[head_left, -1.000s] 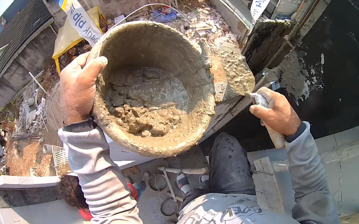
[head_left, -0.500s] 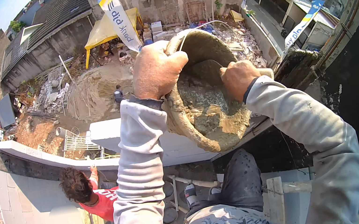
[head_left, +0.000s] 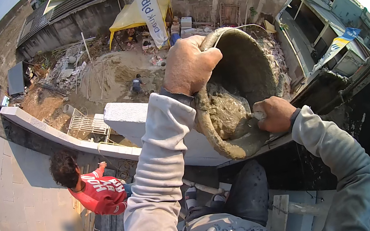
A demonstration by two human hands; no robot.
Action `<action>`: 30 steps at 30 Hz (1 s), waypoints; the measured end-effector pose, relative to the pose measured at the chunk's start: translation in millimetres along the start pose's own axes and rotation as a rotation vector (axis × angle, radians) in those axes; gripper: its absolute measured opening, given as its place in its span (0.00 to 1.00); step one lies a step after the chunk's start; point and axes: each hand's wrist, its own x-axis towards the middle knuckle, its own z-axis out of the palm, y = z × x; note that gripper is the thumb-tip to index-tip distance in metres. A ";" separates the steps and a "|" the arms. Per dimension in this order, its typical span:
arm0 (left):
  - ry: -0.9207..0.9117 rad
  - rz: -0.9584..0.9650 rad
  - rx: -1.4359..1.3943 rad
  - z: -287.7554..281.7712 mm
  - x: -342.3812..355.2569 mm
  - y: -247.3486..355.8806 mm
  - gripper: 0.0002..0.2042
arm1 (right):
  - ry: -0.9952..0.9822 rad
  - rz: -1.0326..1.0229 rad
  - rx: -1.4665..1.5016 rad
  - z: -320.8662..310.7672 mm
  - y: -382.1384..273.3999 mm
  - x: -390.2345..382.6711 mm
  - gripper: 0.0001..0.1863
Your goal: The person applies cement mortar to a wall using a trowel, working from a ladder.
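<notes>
A mortar-crusted bucket [head_left: 246, 58] is tilted in front of me, its mouth facing me. My left hand [head_left: 190, 65] is closed on its upper left rim. Wet grey mortar [head_left: 227, 112] lies in the lower part of the bucket. My right hand [head_left: 276, 115] is closed on a trowel [head_left: 258, 115] at the bucket's lower right side. Only a short piece of the trowel shows beside the fingers; its blade is hidden in the mortar or behind the rim.
A white block wall [head_left: 119, 119] runs below the bucket, with a drop to a rubble-strewn yard beyond. A co-worker in a red shirt [head_left: 98, 193] stands at lower left. Another person [head_left: 137, 84] is down by a sand heap. A dark wall [head_left: 368, 129] rises at right.
My right hand has moved down the bucket's right side, and the trowel blade has dropped out of sight. The red-shirted co-worker has shifted more into view. The view has swung left.
</notes>
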 end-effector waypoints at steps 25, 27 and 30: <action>-0.125 -0.136 -0.251 -16.8 8.2 -19.4 0.18 | 0.233 0.227 0.801 -8.9 46.4 -106.1 0.12; -0.135 -0.155 -0.306 -15.8 8.4 -19.9 0.18 | 0.302 0.255 1.053 -4.1 62.1 -123.3 0.10; -0.143 -0.171 -0.325 -20.8 8.0 -21.9 0.18 | 0.553 0.258 1.429 21.3 89.4 -140.6 0.09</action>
